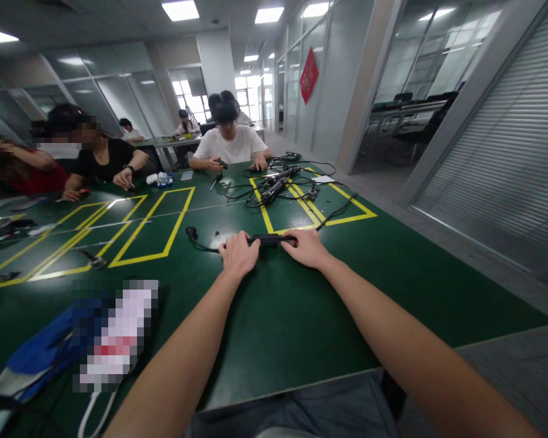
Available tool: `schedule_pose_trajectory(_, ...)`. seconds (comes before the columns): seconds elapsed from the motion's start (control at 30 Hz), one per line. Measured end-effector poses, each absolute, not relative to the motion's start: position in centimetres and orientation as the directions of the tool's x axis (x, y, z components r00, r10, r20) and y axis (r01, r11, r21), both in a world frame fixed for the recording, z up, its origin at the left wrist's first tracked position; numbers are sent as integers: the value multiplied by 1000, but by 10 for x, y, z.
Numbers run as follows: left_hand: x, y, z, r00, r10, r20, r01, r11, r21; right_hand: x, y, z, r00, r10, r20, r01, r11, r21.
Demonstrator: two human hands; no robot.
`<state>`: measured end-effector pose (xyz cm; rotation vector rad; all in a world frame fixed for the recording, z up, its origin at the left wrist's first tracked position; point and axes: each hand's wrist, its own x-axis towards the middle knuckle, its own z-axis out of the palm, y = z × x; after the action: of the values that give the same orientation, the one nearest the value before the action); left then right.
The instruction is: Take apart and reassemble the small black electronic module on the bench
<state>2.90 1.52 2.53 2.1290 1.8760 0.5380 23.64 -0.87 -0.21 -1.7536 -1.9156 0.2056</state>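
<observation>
So both hands are out over a green table point(420, 280), and between them there's a little black box point(268, 239) set in line on a black cable point(201, 245). It lies crosswise around the middle of the table, right by the near edge of some yellow tape point(262, 207). Left hand point(240, 254) is mostly closed, fingers curled over the cable where it goes into the box, thumb up against the box's left end. Right hand point(307, 247) is closed too, thumb and curled fingers pinching the cable just past the right end. Can't really see the fingertips on either one, tbh

Off to the left the cable ends in a round black plug-looking bit point(191, 232), and on the right a dark lead point(338, 212) runs off toward the far side. Past the hands, a bit right, is a messy heap of cables and dark bars point(278, 184), partly over the taped lines. Near left there's a blurred-out pale pouch point(121, 331) beside some blue fabric point(39, 347), with a white cord point(87, 417) trailing toward the near edge

Across the table sits a person in a white shirt point(232, 146), one hand around something small and dark. Further left someone in a black top point(107, 159) is leaning over the table, both hands low on it
</observation>
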Motion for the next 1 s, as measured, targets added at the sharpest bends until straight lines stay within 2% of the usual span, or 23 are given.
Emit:
schedule_pose_trajectory(0.17,27,16,24,129,985,118,885,-168,435,233,-8,-2,20,956,293,857,135,-498)
schedule_pose_trajectory(0.57,29,11,28,152,983,99,898,-179,402,236,-2,-4,112,968,223,787,50,-615)
schedule_pose_trajectory(0.87,30,11,29,148,985,88,918,-170,357,237,0,-8,112,967,227,750,67,-658)
schedule_pose_trajectory(1.0,32,11,30,147,986,83,928,-166,335,236,0,-8,117,960,255,767,75,-637)
